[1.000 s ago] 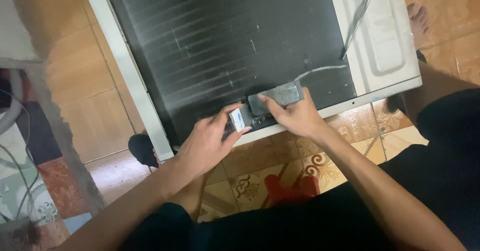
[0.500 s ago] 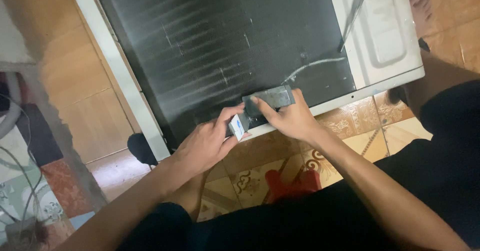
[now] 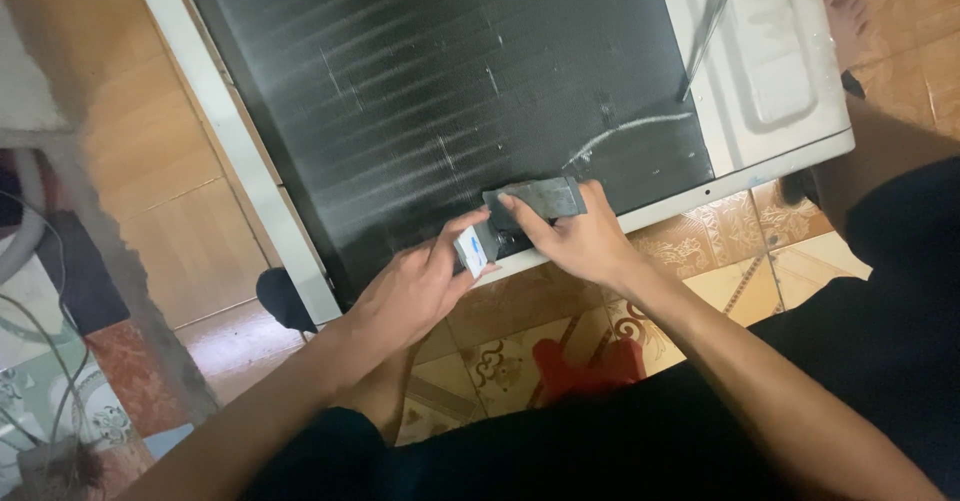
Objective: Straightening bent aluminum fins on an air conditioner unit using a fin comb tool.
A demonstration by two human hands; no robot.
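Left hand (image 3: 415, 286) pinching a small white box (image 3: 472, 249) at the black condenser grille's (image 3: 440, 91) lower edge, right hand (image 3: 580, 236) pressing a grey rectangular block (image 3: 535, 199) flat against the grille, patterned floor tiles (image 3: 500, 351) below

Seen from above, a left hand (image 3: 415, 286) pinches a small white block (image 3: 472, 248) at its fingertips, touching a grey rectangular pad (image 3: 535, 201) pressed under the right hand (image 3: 580, 241) fingers, on the black finned panel (image 3: 440, 101) of a white-framed appliance (image 3: 770, 71)
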